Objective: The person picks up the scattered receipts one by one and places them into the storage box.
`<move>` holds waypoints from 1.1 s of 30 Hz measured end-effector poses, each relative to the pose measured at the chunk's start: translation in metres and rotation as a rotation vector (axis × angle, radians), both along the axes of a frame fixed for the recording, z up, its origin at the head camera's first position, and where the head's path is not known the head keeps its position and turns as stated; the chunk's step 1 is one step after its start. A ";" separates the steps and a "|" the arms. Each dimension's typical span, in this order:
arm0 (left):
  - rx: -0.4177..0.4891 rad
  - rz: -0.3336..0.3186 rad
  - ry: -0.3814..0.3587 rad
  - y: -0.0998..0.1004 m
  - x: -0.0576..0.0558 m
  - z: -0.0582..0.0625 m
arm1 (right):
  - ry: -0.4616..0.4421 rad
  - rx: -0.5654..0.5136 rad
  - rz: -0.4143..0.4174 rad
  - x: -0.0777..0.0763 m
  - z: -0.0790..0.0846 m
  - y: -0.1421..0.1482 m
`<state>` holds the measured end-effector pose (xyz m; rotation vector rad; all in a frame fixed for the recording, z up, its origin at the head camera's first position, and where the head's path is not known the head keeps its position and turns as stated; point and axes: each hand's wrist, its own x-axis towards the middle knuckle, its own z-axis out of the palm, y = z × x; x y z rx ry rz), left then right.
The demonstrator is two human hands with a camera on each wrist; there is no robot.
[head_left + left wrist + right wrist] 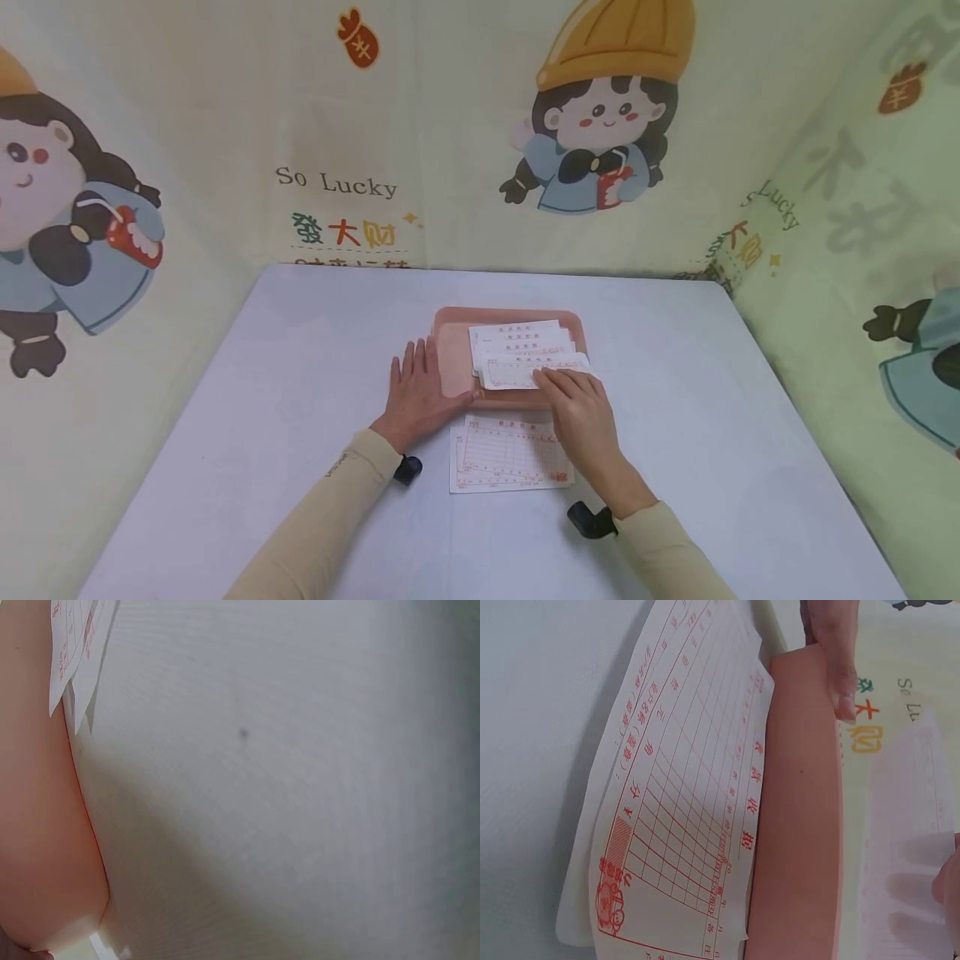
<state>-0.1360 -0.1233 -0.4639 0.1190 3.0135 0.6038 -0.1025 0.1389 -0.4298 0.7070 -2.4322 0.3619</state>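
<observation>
My right hand (585, 417) pinches the lower right edge of a white receipt slip (513, 372) printed in red, over the pink tray (453, 354). In the right wrist view this slip (904, 787) shows pale and translucent beyond the tray wall, a fingertip (946, 889) at its edge. Several similar slips (512, 328) lie overlapped in the tray behind it. My left hand (420, 396) rests at the tray's left side with fingers extended, its thumb (844, 697) on the near rim. Below the tray, more receipt slips (502, 454) lie stacked on the table, under my right forearm's inner side.
The white table (315, 350) runs back to a cloth wall (450, 150) with cartoon prints. Cloth hangs at both sides too. A black wrist camera (590, 521) sits below my right wrist, another wrist camera (408, 470) by my left.
</observation>
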 end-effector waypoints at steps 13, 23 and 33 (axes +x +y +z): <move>0.002 0.004 -0.016 0.001 -0.001 -0.001 | -0.076 0.058 -0.044 -0.013 -0.013 -0.003; -0.002 -0.007 0.003 0.002 -0.001 -0.001 | -0.200 0.096 -0.071 -0.021 -0.024 -0.005; -0.010 0.000 0.001 0.001 0.001 -0.001 | -0.210 0.049 -0.067 -0.013 -0.026 -0.001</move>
